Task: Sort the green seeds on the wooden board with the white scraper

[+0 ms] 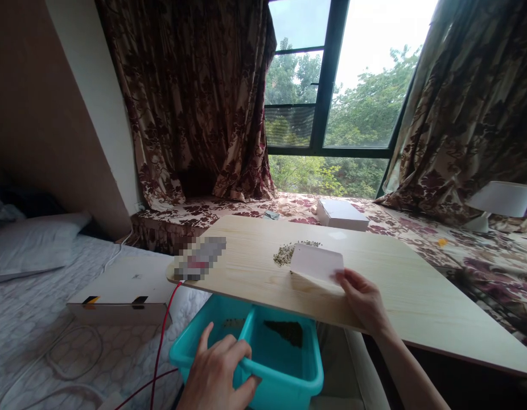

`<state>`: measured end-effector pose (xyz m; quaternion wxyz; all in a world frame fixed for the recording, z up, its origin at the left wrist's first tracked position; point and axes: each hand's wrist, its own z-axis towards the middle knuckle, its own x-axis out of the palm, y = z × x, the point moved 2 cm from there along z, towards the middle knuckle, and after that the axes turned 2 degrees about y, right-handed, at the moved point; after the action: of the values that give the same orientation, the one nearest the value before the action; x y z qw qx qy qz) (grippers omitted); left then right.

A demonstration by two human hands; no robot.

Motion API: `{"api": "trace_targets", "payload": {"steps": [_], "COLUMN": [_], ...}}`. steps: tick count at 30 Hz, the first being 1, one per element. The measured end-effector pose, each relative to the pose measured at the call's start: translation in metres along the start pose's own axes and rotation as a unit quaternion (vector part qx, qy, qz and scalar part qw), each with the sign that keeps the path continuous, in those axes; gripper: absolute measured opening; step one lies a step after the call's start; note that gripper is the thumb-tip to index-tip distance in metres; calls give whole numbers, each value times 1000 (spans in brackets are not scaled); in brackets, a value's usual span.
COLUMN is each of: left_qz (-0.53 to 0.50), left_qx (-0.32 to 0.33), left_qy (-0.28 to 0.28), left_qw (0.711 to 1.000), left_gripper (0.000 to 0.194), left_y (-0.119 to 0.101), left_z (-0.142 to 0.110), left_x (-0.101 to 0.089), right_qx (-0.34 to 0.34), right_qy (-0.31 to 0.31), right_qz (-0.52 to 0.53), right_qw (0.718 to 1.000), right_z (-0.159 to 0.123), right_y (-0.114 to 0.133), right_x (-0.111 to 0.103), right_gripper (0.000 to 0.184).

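Note:
My right hand pinches the near right corner of a flat white rectangular piece with rounded corners. It is tilted over the wooden tabletop, beside and partly over a scatter of small greenish-brown grains. My left hand grips the near rim of a turquoise two-compartment bin at its divider, fingers over the edge and thumb on the outside. Dark grains lie heaped in the bin's right compartment. A few pale grains show in the left one, partly hidden behind my fingers.
A pixelated object with a red cable lies at the table's left end. Left of it, a white box sits on the bed. Another white box and a lamp stand on the window ledge.

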<state>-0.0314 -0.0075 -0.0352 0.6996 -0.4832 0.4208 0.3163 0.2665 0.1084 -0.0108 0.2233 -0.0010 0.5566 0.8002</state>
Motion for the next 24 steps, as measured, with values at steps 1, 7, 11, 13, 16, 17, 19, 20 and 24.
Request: {"api": "trace_targets", "payload": {"steps": [1, 7, 11, 13, 16, 17, 19, 20, 24], "left_qz": [2, 7, 3, 6, 17, 21, 24, 25, 24], "left_qx": [-1, -10, -1, 1, -1, -4, -5, -3, 1], "left_qy": [2, 19, 14, 12, 14, 16, 22, 24, 30], "left_qw": [1000, 1000, 1000, 1000, 1000, 1000, 999, 999, 999], "left_gripper": [10, 9, 8, 8, 9, 8, 8, 9, 10], "left_y": [0, -1, 0, 1, 1, 1, 0, 1, 3], "left_z": [0, 0, 1, 1, 1, 1, 0, 0, 1], "left_x": [0, -2, -2, -2, -2, -2, -1, -1, 1], "right_qx": [0, 10, 9, 7, 5, 4, 4, 3, 0], "right_qy": [-2, 0, 10, 7, 0, -1, 1, 2, 13], "right_qz": [1, -3, -1, 3, 8, 10, 13, 12, 4], "right_qw": [1000, 1000, 1000, 1000, 1000, 1000, 1000, 1000, 1000], "right_z": [0, 1, 0, 0, 1, 1, 2, 2, 1], "right_y": [0, 4, 6, 6, 3, 1, 0, 0, 2], "right_x": [0, 1, 0, 0, 0, 1, 2, 2, 2], "right_gripper": [30, 28, 26, 27, 29, 29, 29, 29, 26]}}
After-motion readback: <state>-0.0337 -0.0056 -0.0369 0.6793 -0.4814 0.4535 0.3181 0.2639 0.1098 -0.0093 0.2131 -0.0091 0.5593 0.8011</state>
